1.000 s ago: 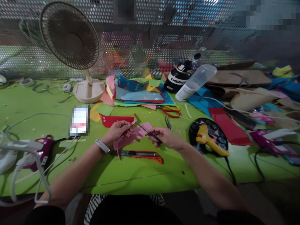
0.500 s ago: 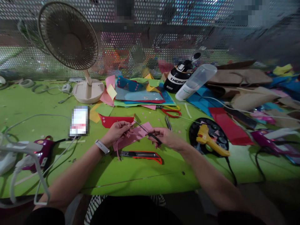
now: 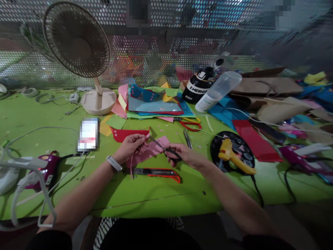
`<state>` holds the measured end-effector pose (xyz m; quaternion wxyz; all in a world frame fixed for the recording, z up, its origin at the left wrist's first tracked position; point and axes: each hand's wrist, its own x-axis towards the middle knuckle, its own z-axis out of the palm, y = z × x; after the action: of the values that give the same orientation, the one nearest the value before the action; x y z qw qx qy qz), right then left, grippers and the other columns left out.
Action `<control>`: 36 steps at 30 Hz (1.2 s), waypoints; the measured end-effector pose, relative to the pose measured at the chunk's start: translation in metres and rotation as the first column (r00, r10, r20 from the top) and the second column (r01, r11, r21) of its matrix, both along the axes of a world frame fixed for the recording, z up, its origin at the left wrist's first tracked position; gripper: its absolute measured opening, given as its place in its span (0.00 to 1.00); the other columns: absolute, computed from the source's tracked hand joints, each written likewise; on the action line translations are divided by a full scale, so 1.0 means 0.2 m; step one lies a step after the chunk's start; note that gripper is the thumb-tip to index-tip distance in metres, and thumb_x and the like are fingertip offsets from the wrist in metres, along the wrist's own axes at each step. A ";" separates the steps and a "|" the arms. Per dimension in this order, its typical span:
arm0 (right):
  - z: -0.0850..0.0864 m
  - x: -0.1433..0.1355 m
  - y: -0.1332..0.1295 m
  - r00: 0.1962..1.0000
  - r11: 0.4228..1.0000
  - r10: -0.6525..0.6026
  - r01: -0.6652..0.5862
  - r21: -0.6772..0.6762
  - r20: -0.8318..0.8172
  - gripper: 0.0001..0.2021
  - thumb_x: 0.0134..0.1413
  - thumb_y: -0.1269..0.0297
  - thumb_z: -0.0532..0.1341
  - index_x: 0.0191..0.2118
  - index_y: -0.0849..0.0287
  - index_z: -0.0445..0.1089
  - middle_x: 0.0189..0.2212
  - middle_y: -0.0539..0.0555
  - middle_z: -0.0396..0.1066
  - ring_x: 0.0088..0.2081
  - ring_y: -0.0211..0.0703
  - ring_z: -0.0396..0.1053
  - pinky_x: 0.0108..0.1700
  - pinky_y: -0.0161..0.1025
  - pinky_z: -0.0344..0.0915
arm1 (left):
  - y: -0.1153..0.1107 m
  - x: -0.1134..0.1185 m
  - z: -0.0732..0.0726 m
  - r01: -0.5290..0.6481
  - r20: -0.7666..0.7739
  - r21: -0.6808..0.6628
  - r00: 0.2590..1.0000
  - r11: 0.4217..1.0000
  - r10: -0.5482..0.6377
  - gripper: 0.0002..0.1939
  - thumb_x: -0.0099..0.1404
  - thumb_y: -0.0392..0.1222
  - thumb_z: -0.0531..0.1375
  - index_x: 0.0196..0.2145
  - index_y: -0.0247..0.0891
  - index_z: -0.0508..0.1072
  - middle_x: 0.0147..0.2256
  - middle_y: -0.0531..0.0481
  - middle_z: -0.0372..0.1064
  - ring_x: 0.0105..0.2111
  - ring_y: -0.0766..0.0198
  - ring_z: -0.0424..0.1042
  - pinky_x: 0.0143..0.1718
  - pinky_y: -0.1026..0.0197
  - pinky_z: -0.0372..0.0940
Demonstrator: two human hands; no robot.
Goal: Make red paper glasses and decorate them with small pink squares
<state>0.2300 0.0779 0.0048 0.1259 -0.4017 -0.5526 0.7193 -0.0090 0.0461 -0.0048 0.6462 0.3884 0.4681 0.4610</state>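
My left hand (image 3: 132, 147) pinches a thin pink paper strip (image 3: 131, 167), whose tail hangs below the palm while a small end shows at the fingertips. In my right hand (image 3: 180, 153) are dark-handled scissors (image 3: 156, 141), their blades pointing left to that pink end. Under both hands lies a pink paper sheet (image 3: 149, 152). A folded red paper piece (image 3: 127, 134) with small pink squares stands just behind my left hand. Closer to me, an orange-and-black utility knife (image 3: 157, 172) rests on the green table.
A phone (image 3: 87, 134) and a fan (image 3: 99, 100) are on the left. Behind lie red-handled scissors (image 3: 191, 125), tweezers (image 3: 187, 139), blue paper glasses (image 3: 143, 93) and bottles (image 3: 199, 86). A yellow glue gun (image 3: 234, 158) sits on a black round tray (image 3: 214, 149) at right.
The scissors' handles and blades have spread apart slightly in my right hand. My left hand stays almost in place with the pink strip.
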 end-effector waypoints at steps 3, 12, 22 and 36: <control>0.00 -0.01 -0.01 1.000 1.000 -0.007 0.007 0.009 -0.002 0.26 0.40 0.46 0.70 0.39 0.61 0.68 0.22 0.47 0.69 0.20 0.32 0.68 0.23 0.30 0.65 | 0.00 0.00 0.00 0.023 -0.030 -0.007 0.999 1.000 -0.023 0.16 0.59 0.48 0.66 0.38 0.32 0.74 0.26 0.51 0.74 0.17 0.75 0.66 0.18 0.72 0.57; 0.04 -0.02 -0.02 1.000 0.999 -0.011 0.010 0.039 0.023 0.25 0.40 0.48 0.70 0.39 0.62 0.69 0.22 0.46 0.68 0.20 0.31 0.67 0.23 0.30 0.64 | 0.00 -0.01 -0.01 0.049 -0.023 -0.010 0.999 0.999 -0.049 0.17 0.58 0.49 0.66 0.38 0.32 0.75 0.26 0.50 0.75 0.17 0.75 0.66 0.17 0.72 0.57; 0.03 -0.04 -0.02 0.999 0.999 -0.026 0.025 0.039 0.035 0.24 0.39 0.49 0.71 0.37 0.62 0.68 0.21 0.46 0.67 0.20 0.31 0.66 0.22 0.30 0.62 | 0.00 0.00 0.00 0.021 -0.017 -0.028 1.000 0.999 -0.021 0.15 0.59 0.45 0.66 0.39 0.31 0.75 0.26 0.50 0.75 0.17 0.75 0.67 0.17 0.73 0.56; 0.04 -0.05 -0.03 0.998 0.998 -0.036 0.034 0.044 0.057 0.26 0.35 0.47 0.72 0.37 0.61 0.68 0.20 0.44 0.67 0.19 0.30 0.65 0.21 0.30 0.61 | 0.00 0.01 0.00 0.010 0.003 -0.033 1.000 0.999 -0.010 0.16 0.58 0.45 0.66 0.40 0.31 0.75 0.26 0.51 0.75 0.18 0.75 0.67 0.19 0.72 0.59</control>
<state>0.2198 0.0727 0.0136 0.1309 -0.4291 -0.5642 0.6931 -0.0067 0.0467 -0.0047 0.6554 0.3792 0.4729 0.4506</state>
